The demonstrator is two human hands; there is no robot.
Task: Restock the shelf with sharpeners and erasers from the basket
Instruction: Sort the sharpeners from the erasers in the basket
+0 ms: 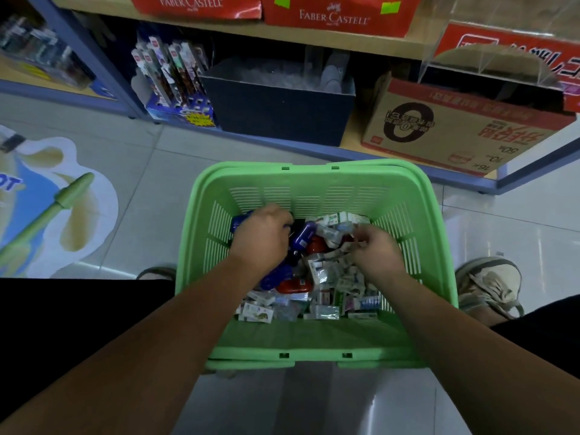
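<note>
A green basket sits on the tiled floor, in the middle of the head view, just near of the bottom shelf. Inside it, blue and red sharpeners lie to the left and middle, and a heap of small white wrapped erasers fills the right and near side. The left hand is knuckles-up with its fingers curled down onto the blue sharpeners, seemingly gripping one, though the fingertips are hidden. The right hand pinches a few erasers between curled fingers and thumb. On the shelf, far from the basket, stand a dark bin and, to its right, a cardboard box.
</note>
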